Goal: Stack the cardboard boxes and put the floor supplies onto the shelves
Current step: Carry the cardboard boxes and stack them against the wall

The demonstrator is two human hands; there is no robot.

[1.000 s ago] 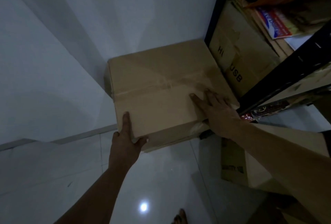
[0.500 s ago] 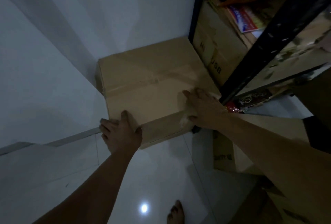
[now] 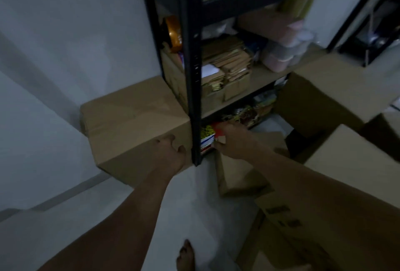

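Off the box top since half a second ago, my right hand [image 3: 234, 141] now reaches in just past the black metal shelf upright [image 3: 193, 54], under the lowest wooden shelf board [image 3: 257, 76]. Its thumb and fingers pinch a red-and-white flat packet [image 3: 218, 130], which sits at the fingertips among other bright packets I cannot make out in the dim light.

My left hand [image 3: 171, 153] has slid from the near left corner of the large brown cardboard box [image 3: 134, 119] to its near right corner. It rests against that edge with the fingers loosely curled, gripping nothing that I can see. The box lies beyond and to the left of this hand, on the white tiled floor [image 3: 194, 205] against the white wall [image 3: 65, 54], and the upright stands between the two hands.

Directly below the right wrist lies a smaller brown cardboard box [image 3: 238, 175]. More brown cardboard boxes [image 3: 324, 102] crowd the floor to the right of that forearm. Above the right hand, the shelf board carries stacks of brown paper envelopes [image 3: 227, 63] and pale pink plastic containers [image 3: 281, 54]. A bare foot [image 3: 186, 255] shows on the floor between my forearms.
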